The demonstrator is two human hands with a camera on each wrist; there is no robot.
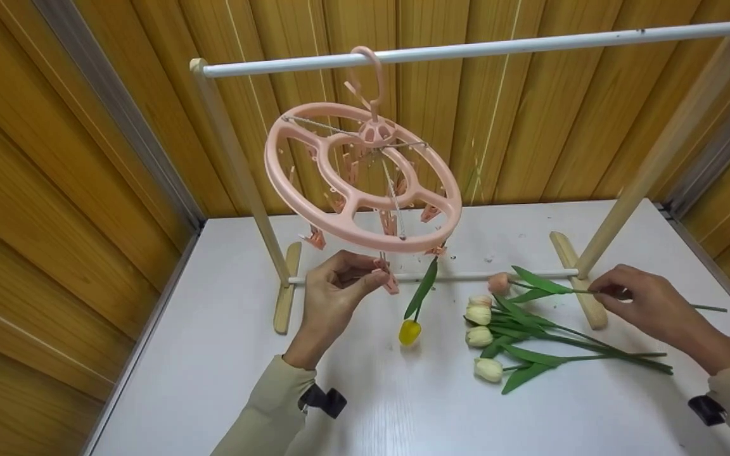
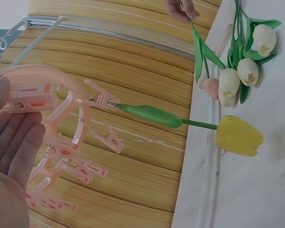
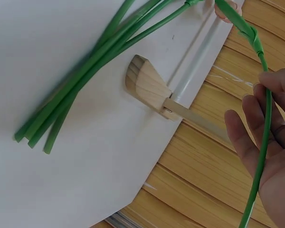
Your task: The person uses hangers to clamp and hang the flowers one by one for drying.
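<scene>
In the head view my left hand [image 1: 339, 294] pinches a pink clothespin [image 1: 388, 278] that hangs from the near rim of a round pink clip hanger [image 1: 365, 237]. A yellow tulip [image 1: 410, 332] hangs head down from the neighbouring clip, just right of that hand. Over at the right, my right hand [image 1: 647, 304] holds a pink tulip [image 1: 499, 283] by its green stem, blossom toward the left. The right wrist view shows that stem [image 3: 263, 142] between thumb and fingers. Several pale tulips [image 1: 479, 335] lie on the white table below it.
The hanger's hook [image 1: 371, 69] hangs on a white rod [image 1: 479, 49] between wooden posts [image 1: 663, 145]. Wooden feet [image 1: 287, 291] and a low white bar [image 1: 466, 276] stand on the white table [image 1: 168, 373]. Other pink clips [image 2: 109, 137] dangle round the hanger. Wood-patterned panels [image 1: 67, 190] close the sides and back.
</scene>
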